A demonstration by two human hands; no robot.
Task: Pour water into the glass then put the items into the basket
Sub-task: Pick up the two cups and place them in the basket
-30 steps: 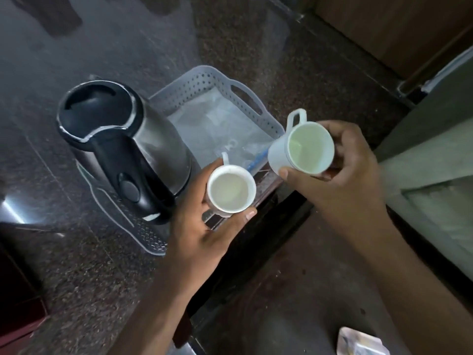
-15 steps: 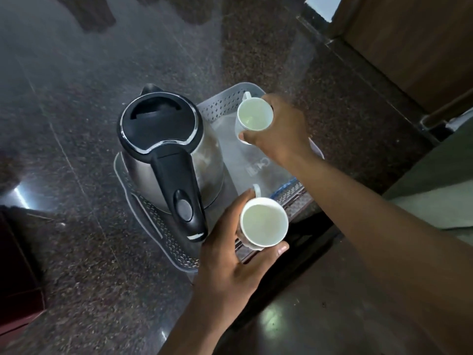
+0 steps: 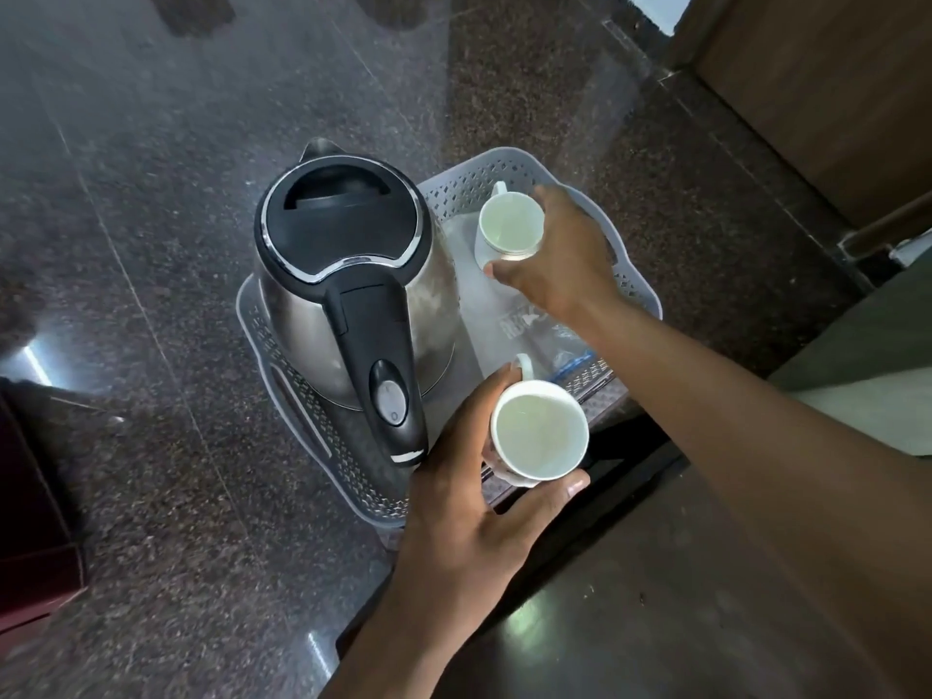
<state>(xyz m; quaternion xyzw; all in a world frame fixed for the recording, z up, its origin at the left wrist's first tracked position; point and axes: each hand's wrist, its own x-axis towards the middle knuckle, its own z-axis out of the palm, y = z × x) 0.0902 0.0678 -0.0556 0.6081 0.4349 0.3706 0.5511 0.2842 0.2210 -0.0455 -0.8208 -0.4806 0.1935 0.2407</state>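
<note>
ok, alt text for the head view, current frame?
Seen from above, a person's two hands each hold a white cup over a grey basket on a dark stone floor: the right hand grips the far cup, the left hand grips the near cup. A steel kettle with a black lid stands in the basket's left side.

A dark speckled granite floor (image 3: 176,244) with thin tile seams filled most of the view, glossy enough to carry pale reflections. A brown wooden panel (image 3: 817,93) stood at the upper right. A dark red box (image 3: 30,522) sat at the left edge, and a dark polished desk (image 3: 630,623) lay at the bottom right.
</note>
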